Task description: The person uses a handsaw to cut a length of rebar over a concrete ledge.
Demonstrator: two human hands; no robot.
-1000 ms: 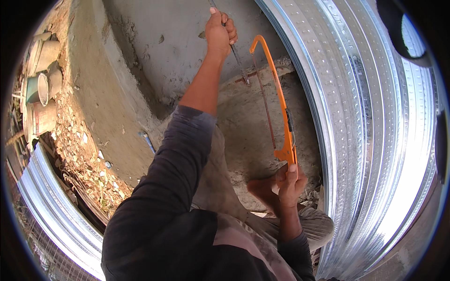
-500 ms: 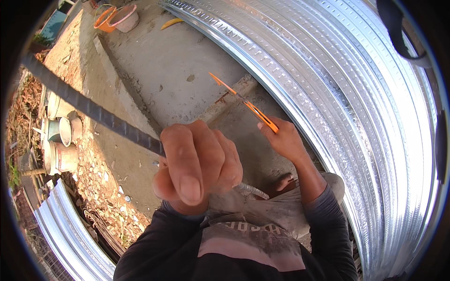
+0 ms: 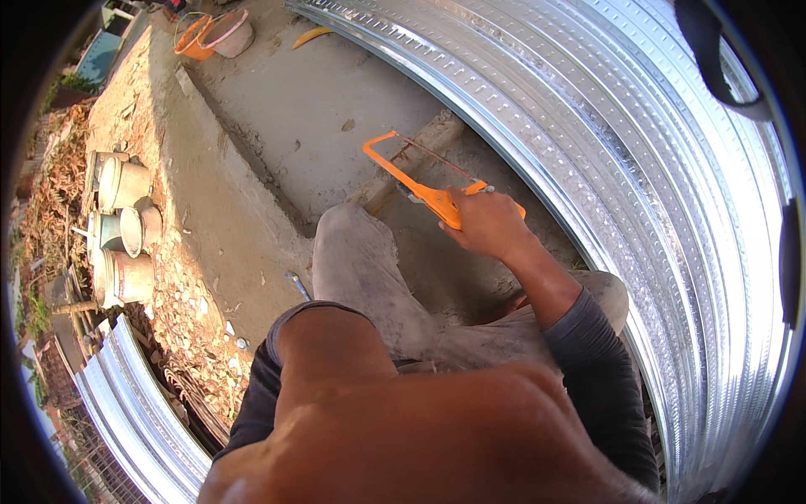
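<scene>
My right hand point(image 3: 489, 223) is closed round the handle of an orange hacksaw point(image 3: 435, 200), held over the concrete ground ahead of my knees. The saw's frame and thin blade now show side-on, pointing away and to the left. My left hand point(image 3: 437, 433) is raised very close to the camera and fills the lower middle. Its fingers lie out of sight, so whatever it may hold is hidden. My bent leg point(image 3: 361, 260) in dusty grey trousers is just beyond the left forearm.
A stack of ribbed shiny metal sheets point(image 3: 579, 143) curves along the right. A low concrete kerb point(image 3: 239, 143) runs at the left of the grey slab point(image 3: 311, 109). Dirty buckets point(image 3: 130, 277) stand at far left; an orange bucket point(image 3: 195, 42) is at the back. More metal sheeting point(image 3: 138, 412) lies lower left.
My left hand came toward the camera and down; the ribbed steel bar it held has gone from view. My right hand turned the hacksaw from edge-on to side-on and moved slightly left.
</scene>
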